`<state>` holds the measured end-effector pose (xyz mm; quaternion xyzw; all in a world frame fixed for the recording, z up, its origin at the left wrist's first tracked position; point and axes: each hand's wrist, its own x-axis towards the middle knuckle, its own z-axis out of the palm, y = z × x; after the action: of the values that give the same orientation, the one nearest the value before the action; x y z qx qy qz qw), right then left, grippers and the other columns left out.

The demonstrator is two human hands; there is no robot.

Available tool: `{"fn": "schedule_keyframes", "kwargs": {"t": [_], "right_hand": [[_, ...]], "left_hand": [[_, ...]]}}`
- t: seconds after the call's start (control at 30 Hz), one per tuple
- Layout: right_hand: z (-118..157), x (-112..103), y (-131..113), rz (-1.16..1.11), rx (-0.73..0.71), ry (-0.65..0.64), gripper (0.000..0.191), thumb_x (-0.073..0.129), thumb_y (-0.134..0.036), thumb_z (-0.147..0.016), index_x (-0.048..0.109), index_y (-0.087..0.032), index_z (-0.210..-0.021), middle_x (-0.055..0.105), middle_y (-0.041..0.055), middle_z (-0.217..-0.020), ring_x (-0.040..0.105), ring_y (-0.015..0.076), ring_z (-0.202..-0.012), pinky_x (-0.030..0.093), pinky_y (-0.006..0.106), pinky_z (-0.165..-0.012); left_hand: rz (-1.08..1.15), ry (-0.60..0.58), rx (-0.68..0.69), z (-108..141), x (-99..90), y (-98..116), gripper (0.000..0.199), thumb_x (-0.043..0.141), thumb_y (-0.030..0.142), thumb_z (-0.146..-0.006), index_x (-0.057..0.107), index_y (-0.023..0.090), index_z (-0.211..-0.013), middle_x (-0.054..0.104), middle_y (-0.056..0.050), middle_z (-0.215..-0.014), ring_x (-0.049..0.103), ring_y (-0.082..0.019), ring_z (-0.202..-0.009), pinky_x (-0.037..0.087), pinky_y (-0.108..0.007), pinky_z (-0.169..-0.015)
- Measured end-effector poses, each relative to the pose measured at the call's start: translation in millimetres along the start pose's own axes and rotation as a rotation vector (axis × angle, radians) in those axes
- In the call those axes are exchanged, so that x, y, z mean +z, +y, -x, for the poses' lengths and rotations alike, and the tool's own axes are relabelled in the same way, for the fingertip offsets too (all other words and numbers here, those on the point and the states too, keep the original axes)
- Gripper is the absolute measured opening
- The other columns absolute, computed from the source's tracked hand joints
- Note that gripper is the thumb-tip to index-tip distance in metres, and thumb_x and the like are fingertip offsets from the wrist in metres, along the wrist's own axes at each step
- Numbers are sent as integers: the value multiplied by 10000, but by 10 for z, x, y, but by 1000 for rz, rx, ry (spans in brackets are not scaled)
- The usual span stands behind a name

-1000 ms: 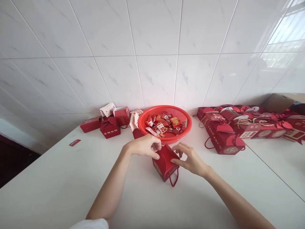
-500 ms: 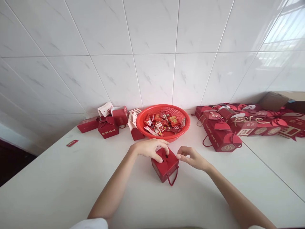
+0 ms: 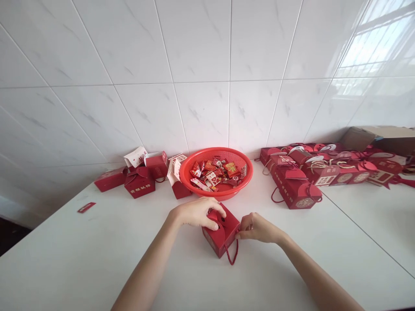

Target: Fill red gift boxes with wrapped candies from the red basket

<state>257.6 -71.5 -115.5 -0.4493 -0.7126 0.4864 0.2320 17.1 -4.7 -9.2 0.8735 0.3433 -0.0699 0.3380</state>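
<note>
A small red gift box (image 3: 228, 225) stands on the white table in front of me, with dark holes in its curved top flaps. My left hand (image 3: 197, 212) reaches over it from the left, thumb and fingers curled on the flaps and gripping the top. A twisted red cord handle (image 3: 232, 261) hangs in a loop from the box's near right side. At that side my right hand (image 3: 259, 229) is closed, thumb and forefinger pinching the cord's upper end against the box edge. Just behind stands a red plastic basket (image 3: 248, 179) with wrapped candies (image 3: 214, 176) in it.
Several red boxes (image 3: 139, 182) stand at the back left, some with raised pale flaps. A small red packet (image 3: 86, 207) lies at the left. Many red corded boxes (image 3: 295, 190) crowd the right, near a cardboard box (image 3: 359, 138). A tiled wall (image 3: 201, 108) rises behind the table.
My right hand has come down to the box's right side and closed on the cord. My left hand keeps its grip on the top flaps. The camera view has shifted slightly.
</note>
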Motion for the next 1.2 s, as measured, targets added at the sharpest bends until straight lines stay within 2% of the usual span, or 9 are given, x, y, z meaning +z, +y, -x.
{"fn": "schedule_keyframes", "kwargs": {"t": [0.23,0.33,0.43,0.6,0.77,0.83,0.9,1.0,1.2], "right_hand": [[47,-199,-32,-182,7,226,109,664,-268,-675,670,-183,-608,634,19,-666,541,160,-674,433,289,-657],[89,-293,-33,-376,-2,277,130,602,-249,-675,622,-190,-561,656,33,-606,571,170,-644,437,300,-659],[115,-327,-32,-619,-50,241,197,608,-274,-710,530,-206,-543,617,25,-513,549,157,-543,421,305,-626],[162,-365,-196,-826,-157,209,242,740,-374,-757,573,-203,-719,593,-9,-553,575,155,-580,443,308,-665],[254,-438,-538,-757,-206,236,314,770,-396,-761,625,-206,-965,717,49,-800,645,184,-722,485,357,-775],[278,-428,-677,-682,-215,244,327,756,-384,-784,613,-203,-1016,733,68,-871,662,198,-775,492,381,-813],[285,-378,-805,-570,-226,258,312,739,-362,-812,599,-201,-1041,732,67,-903,668,197,-813,496,377,-822],[262,-236,-938,-337,-243,327,288,718,-329,-835,575,-212,-1056,698,16,-828,648,174,-766,504,340,-773],[159,95,-866,-50,-209,635,225,611,-211,-829,545,-247,-1041,646,-29,-769,600,152,-679,493,291,-663]], "left_hand": [[-10,82,-87,-22,155,92,485,638,464,-837,687,300,-1291,586,-61,-1134,587,-264,-1107,454,-308,-925],[-11,127,-120,-22,216,163,517,576,525,-870,667,302,-1326,575,-72,-1140,621,-257,-1031,475,-320,-899],[-20,167,-142,15,224,235,514,573,531,-870,682,296,-1313,583,-73,-1130,648,-252,-948,493,-321,-858],[82,276,-62,118,129,238,526,584,581,-879,695,276,-1292,592,-81,-1208,643,-233,-937,492,-342,-886],[578,285,64,237,-8,222,680,587,617,-902,537,202,-1438,687,-75,-981,652,-230,-914,515,-390,-884],[757,255,214,266,-24,259,696,611,615,-901,517,194,-1446,687,-108,-1103,649,-260,-1059,494,-433,-983],[879,218,348,271,1,317,695,641,611,-890,516,214,-1447,596,-143,-1358,573,-304,-1257,442,-467,-1081],[947,184,426,249,97,431,703,653,592,-895,472,254,-1485,393,-138,-1584,413,-348,-1432,380,-491,-1155],[862,246,413,191,333,610,817,718,542,-864,358,273,-1546,231,-124,-1666,192,-345,-1539,284,-506,-1221]]}}
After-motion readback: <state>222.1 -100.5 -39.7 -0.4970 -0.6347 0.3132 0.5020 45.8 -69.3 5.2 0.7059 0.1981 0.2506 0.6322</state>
